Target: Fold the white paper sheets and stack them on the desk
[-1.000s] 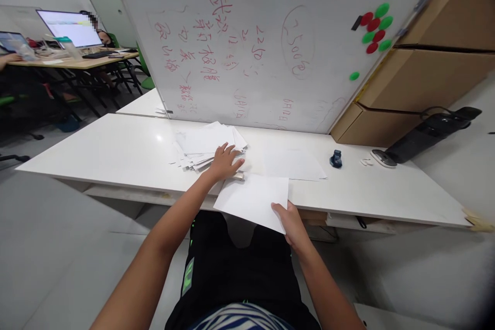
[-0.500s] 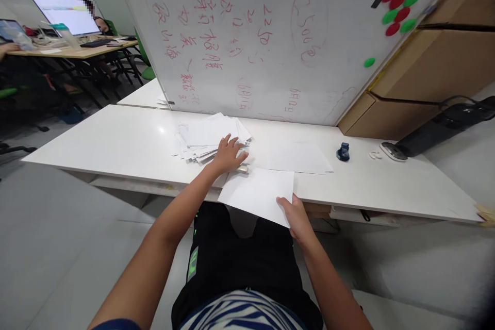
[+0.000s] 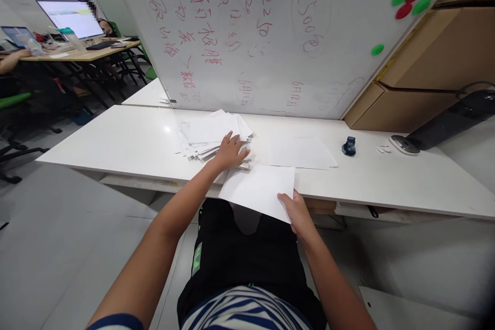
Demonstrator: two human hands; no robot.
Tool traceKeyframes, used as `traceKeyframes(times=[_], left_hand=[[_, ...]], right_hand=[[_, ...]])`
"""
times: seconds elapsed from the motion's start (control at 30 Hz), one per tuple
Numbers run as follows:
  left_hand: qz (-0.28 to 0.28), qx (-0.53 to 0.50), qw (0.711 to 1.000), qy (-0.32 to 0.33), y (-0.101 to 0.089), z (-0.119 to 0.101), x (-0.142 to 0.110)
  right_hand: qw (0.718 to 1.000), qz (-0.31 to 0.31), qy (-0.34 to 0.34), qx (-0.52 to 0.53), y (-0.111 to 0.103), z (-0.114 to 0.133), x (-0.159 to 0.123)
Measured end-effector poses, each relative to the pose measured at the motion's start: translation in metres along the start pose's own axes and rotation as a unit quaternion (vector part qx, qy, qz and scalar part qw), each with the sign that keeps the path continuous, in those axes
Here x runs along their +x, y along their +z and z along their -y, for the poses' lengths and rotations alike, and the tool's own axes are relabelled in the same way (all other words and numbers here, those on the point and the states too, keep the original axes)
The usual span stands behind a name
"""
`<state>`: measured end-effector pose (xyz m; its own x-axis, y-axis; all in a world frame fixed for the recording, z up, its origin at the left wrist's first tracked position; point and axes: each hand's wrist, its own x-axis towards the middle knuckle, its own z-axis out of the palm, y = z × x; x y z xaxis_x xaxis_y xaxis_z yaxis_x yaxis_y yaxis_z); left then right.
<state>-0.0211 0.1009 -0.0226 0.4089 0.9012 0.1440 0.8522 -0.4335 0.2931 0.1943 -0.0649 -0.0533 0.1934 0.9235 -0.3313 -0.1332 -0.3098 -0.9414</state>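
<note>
Fingers of the right hand [image 3: 300,211] pinch the white sheet [image 3: 257,188] by its right edge; its long axis runs leftward over the table's front, far left corner beside a small pale object [image 3: 245,166] partly hidden by the nearer left hand [image 3: 229,154], fingers spread apart

Grey floor [image 3: 58,237] runs beneath a white desk [image 3: 386,183]

Red-lettered whiteboard [image 3: 278,62], cardboard boxes [image 3: 444,54] at its right, computer mouse [image 3: 404,145] beside a dark bottle [image 3: 450,119], probably.
</note>
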Motion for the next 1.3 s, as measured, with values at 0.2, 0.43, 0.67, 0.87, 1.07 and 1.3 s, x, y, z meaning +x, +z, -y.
traceKeyframes(times=[0.2, 0.43, 0.67, 0.87, 1.07, 1.3], left_hand=[[0.001, 0.005, 1.000, 0.002, 0.001, 0.000, 0.001], [0.014, 0.013, 1.000, 0.012, 0.003, -0.002, 0.003], [0.018, 0.028, 0.999, 0.028, 0.010, -0.006, 0.008], [0.039, 0.008, 0.999, 0.029, 0.005, -0.003, 0.006], [0.070, -0.038, 0.996, 0.040, -0.008, -0.003, 0.004], [0.072, -0.093, 0.993, 0.006, -0.004, 0.005, 0.006]], right_hand=[[1.000, -0.003, 0.001, -0.001, -0.001, -0.003, 0.001], [1.000, 0.001, 0.005, 0.005, -0.003, -0.005, 0.001], [1.000, -0.009, 0.014, 0.019, -0.003, -0.006, 0.002], [0.999, -0.003, 0.018, 0.026, -0.003, -0.009, 0.003], [0.999, -0.016, 0.030, 0.024, -0.003, -0.006, 0.002], [0.999, -0.021, 0.033, 0.038, 0.000, -0.002, -0.003]])
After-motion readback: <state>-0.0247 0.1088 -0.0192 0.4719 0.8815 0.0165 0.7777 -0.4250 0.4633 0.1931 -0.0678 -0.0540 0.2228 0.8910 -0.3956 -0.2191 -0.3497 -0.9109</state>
